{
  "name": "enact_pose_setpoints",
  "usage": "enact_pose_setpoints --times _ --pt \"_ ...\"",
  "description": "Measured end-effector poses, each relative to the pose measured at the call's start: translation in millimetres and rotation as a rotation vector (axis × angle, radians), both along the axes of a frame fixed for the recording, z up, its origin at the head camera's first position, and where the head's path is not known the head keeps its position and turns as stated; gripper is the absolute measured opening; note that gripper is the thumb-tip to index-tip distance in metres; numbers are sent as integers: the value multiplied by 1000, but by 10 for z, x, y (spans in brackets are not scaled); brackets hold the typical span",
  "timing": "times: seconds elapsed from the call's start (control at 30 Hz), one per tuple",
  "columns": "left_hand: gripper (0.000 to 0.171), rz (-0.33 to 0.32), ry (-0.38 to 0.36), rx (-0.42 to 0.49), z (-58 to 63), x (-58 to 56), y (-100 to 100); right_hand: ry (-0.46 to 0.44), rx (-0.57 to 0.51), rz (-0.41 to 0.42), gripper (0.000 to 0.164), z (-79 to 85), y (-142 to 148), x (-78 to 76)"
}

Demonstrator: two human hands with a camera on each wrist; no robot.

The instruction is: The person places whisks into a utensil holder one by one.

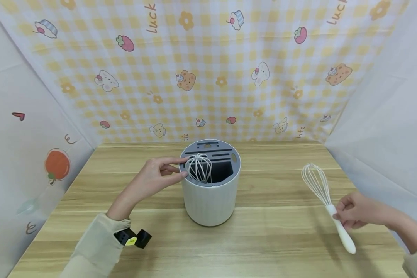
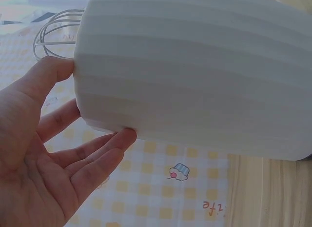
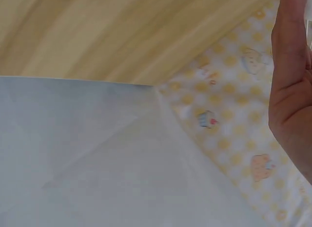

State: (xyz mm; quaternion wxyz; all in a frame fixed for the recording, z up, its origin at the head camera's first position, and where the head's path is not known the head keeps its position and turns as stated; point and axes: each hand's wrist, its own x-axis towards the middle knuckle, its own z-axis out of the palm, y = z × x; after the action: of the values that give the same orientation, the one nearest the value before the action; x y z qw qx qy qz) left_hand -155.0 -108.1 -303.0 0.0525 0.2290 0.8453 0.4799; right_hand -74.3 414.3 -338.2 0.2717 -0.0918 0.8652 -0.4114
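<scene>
A white ribbed utensil holder [image 1: 210, 204] with a grey slotted top [image 1: 226, 148] stands upright on the table. From its large opening rises the wire head of a whisk [image 1: 199, 168]; its lower part is hidden inside. My left hand [image 1: 161, 173] touches the holder's left rim, thumb and fingers spread. In the left wrist view, fingertips [image 2: 127, 134] rest against the holder's ribbed wall [image 2: 195, 75]. Off to the right, my right hand [image 1: 359, 211] holds a second whisk [image 1: 340, 231] by its white handle, wires tilted up and away. The right wrist view catches only part of that hand [image 3: 292, 85].
The wood-grain table [image 1: 274, 247] ends at a yellow checked cloth [image 1: 208, 112] hanging behind. White sheets [image 1: 385, 127] hang at both sides. A small black wrist camera [image 1: 133, 237] sits on the left sleeve.
</scene>
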Motion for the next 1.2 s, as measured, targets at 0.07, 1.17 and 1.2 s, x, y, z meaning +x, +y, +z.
enact_pose_setpoints --times 0.07,1.17,1.2 --pt "43 2 -1 2 -6 -2 -10 17 18 9 12 97 -102 -57" --pt "43 -13 9 26 -13 6 -36 428 229 278 7 1168 -1574 -554" --pt "43 -13 8 29 -16 6 -31 436 231 285 7 1201 -1612 -569"
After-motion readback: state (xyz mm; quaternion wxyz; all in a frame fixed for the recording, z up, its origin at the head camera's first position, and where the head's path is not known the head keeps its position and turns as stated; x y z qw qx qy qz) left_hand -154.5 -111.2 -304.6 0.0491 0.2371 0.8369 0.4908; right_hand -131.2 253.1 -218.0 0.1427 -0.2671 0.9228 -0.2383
